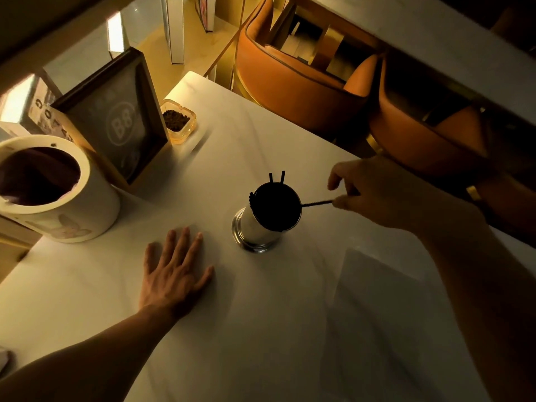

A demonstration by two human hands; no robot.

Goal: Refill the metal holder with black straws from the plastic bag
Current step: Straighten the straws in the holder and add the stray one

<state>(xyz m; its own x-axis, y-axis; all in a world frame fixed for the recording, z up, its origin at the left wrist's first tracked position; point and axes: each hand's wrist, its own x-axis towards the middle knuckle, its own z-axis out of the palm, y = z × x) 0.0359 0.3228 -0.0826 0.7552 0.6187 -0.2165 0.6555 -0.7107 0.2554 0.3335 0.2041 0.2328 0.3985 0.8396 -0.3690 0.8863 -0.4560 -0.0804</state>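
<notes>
Metal holder [265, 219] stands upright near mid-bench, mouth dark; two straw tips [277, 177] poke above its far rim and one more shows at the left rim. Right hand [385, 195] is pinched closed on one end of a single black straw [317, 203], which lies nearly level with its free end touching the holder's right rim. Left hand [174, 274] lies flat and spread on the bench [261, 329], holding nothing, apart from the holder's base. A clear plastic bag [385, 288], faint in this light, lies flat on the bench near the right forearm. Judgement: the straw is being fed in; best to lift the held end so the straw tips toward upright, let the free end clear the rim, then release so it drops. Left hand could steady the base, since a sideways push at the rim may tip the holder. Open bench all round the holder; the white tub [58, 192] and framed sign [116, 117] sit well apart to the left, and the bench's far edge is behind the right hand.
</notes>
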